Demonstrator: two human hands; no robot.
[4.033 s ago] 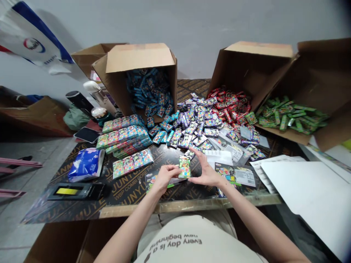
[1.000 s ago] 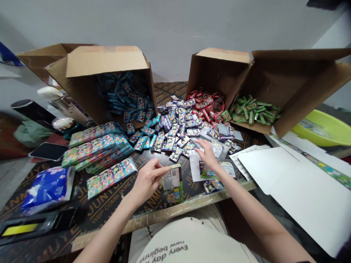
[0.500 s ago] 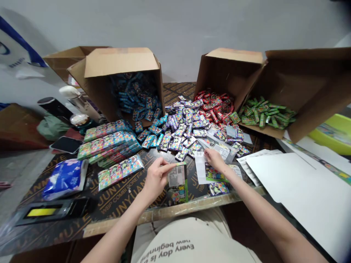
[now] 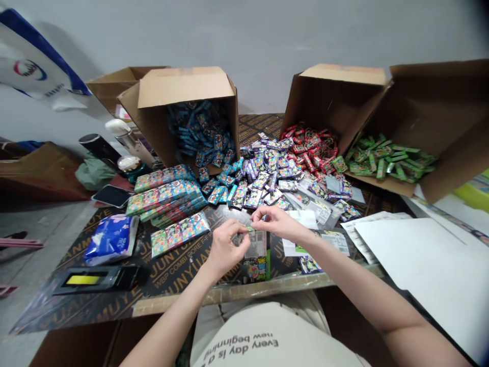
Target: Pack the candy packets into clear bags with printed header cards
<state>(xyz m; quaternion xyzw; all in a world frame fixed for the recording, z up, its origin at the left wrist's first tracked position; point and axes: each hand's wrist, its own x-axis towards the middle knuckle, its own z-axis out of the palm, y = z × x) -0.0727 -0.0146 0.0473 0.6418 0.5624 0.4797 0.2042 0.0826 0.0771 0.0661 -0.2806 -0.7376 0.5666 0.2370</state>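
Note:
A flat, dark printed packet (image 4: pixel 256 266) with a green edge stands near the table's front edge. My left hand (image 4: pixel 228 247) is at its upper left corner, with thumb and index finger curled in a pinch on the top edge. Just above that edge my right hand (image 4: pixel 278 222) has its fingertips pressed together, close to the left fingers. Whatever the right fingers hold is too small to make out. White paper slips (image 4: pixel 301 219) and a clear plastic bag (image 4: pixel 321 211) lie beyond the right wrist. Small purple boxes (image 4: pixel 260 181) are heaped behind both hands.
Cartons hold blue boxes (image 4: pixel 202 132), red boxes (image 4: pixel 311 145) and green boxes (image 4: pixel 389 158). Stacked wrapped strips (image 4: pixel 166 196) lie left, near a blue tissue pack (image 4: pixel 110 239), a phone (image 4: pixel 112 195) and a black case (image 4: pixel 95 279). White sheets (image 4: pixel 420 255) cover the right side.
My right hand has left the paper slips and moved left to the packet's top edge. My left index finger, stretched out before, is now bent toward the thumb. The view has shifted slightly left.

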